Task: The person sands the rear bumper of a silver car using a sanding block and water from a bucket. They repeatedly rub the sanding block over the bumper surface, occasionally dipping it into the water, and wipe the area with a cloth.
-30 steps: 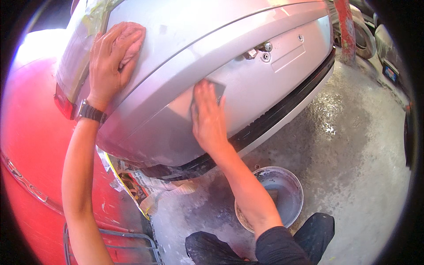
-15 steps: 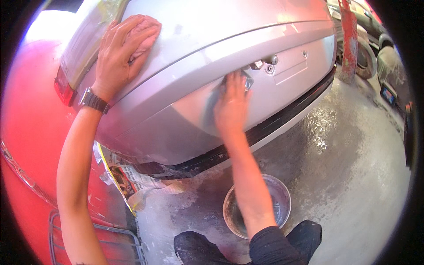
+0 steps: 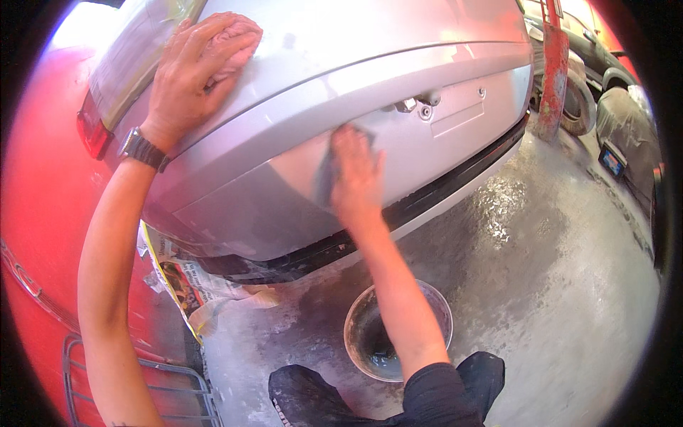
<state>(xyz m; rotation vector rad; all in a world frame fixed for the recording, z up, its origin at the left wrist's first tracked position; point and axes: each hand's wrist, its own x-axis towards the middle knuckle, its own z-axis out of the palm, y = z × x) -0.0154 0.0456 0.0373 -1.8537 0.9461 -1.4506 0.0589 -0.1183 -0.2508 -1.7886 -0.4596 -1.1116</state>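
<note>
Against the upper left of a silver car body panel (image 3: pixel 398 78), my left hand (image 3: pixel 181 82) is closed round a crumpled pink cloth (image 3: pixel 238 51). Lower down, my right hand (image 3: pixel 357 178) lies along the recessed panel, left of the metal fittings (image 3: pixel 416 107). Its fingers press a thin dark sheet (image 3: pixel 369 134), perhaps sandpaper, onto the surface; motion blurs it and the hand covers most of it. Around these fingers is a dull, duller-toned patch (image 3: pixel 299 174) on the silver paint.
A round basin (image 3: pixel 370 349) holding dark liquid stands on the wet floor below my right forearm. Newspaper (image 3: pixel 196 292) lies under the car's lower edge. A red car (image 3: pixel 43 178) and a metal rack (image 3: pixel 171 381) are at left; a red post (image 3: pixel 553 85) stands right.
My right hand has slid left along the panel with the dark sheet, away from the metal fittings. My left hand stays on the pink cloth. The whole view has shifted slightly.
</note>
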